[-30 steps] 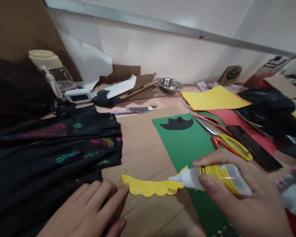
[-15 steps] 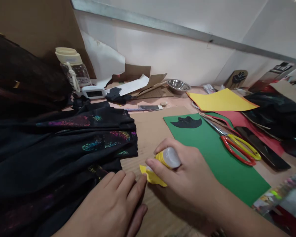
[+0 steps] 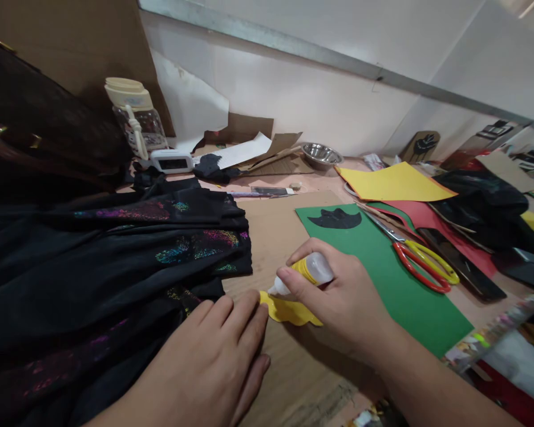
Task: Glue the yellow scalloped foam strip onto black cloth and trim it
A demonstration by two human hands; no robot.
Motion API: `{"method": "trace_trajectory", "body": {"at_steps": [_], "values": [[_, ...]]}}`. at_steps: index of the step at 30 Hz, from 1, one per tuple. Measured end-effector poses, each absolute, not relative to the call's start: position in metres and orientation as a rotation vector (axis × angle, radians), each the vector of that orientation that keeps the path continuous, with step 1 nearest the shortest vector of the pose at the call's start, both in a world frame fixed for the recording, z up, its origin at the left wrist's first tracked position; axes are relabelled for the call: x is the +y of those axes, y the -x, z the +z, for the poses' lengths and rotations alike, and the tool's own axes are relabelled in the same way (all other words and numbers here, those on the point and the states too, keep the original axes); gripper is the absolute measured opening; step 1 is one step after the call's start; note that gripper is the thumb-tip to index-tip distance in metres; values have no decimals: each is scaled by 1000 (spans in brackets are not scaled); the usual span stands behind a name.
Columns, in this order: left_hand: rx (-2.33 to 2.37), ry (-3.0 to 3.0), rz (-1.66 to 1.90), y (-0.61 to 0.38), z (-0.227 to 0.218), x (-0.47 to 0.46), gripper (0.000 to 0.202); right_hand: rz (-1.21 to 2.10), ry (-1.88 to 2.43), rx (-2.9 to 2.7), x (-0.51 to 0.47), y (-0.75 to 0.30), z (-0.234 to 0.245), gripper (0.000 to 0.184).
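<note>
My right hand (image 3: 338,290) is closed round a small glue bottle (image 3: 305,273) with a yellow label, tilted with its white nozzle down to the left. The nozzle tip meets the upper edge of a yellow cut-out (image 3: 289,311) with a wavy edge, lying on the brown board (image 3: 271,237). Its right end is partly hidden behind my right hand. At the left end of the cut-out, the fingertips of my left hand (image 3: 218,344) hold it down, fingers close together and thumb tucked below. A black cut-out (image 3: 336,218) with a jagged top lies on a green sheet (image 3: 400,296) beyond.
Black cloth with shiny prints (image 3: 115,255) covers the left side. Scissors with red and yellow handles (image 3: 422,261) lie at right, near a yellow sheet (image 3: 396,181) and a dark phone-like object (image 3: 463,264). A steel bowl (image 3: 321,155) and a lidded bottle (image 3: 137,115) stand behind.
The glue bottle has tilted flatter and moved slightly up and right, so its nozzle shows. More of the yellow cut-out is visible. The camera view has shifted a little.
</note>
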State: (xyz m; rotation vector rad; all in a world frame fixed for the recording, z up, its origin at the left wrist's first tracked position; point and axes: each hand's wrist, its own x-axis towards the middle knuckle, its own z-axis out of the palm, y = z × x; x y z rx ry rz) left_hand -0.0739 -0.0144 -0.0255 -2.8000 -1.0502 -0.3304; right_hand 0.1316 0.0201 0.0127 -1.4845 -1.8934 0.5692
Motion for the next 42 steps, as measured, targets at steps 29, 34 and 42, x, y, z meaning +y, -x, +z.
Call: {"method": "trace_trajectory", "body": {"at_steps": [29,34,42], "values": [[-1077,2872,-236,75,-29,-16,42,516,1428,-2004,18,-127,10,24],[-1062,2830,-256,74,-26,-17,43,462,1387,-2043,17,-127,7,25],[-1031,2810,-280,72,-24,-15,43,437,1396,-2075,17,-127,9,26]]}}
